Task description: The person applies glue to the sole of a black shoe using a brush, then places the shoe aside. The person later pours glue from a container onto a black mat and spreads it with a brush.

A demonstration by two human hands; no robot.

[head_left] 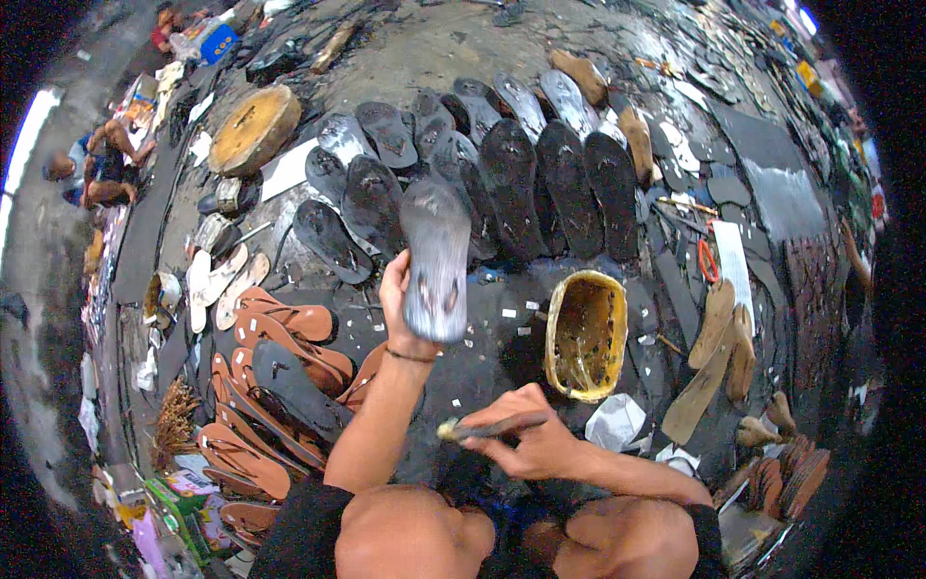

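Left hand: closed round the narrower end of a dark sole, thumb side along its left edge. Sole is raised off the floor, broad end pointing away from the wrist, shiny grey streaks on the face. Dark wristband just below that grip.

Right hand: fingers closed on a dark-handled tool, pale tip pointing left. Tip sits nearer the body than the sole, apart from it (tip's slightly blurred, can't tell what kind of tool).

Around the grips: yellow-rimmed tub to the right of the left-hand grip, just beyond the right hand; inside is brownish with dark specks. Crumpled white plastic right of the right-hand grip. Cluster of dark footwear beyond the left-hand grip, several overlapping. Brown sandals left of the left forearm, partly stacked. Tan foot-shaped pieces farther right of the tub. Round wooden block well off, beyond and left of the left-hand grip.
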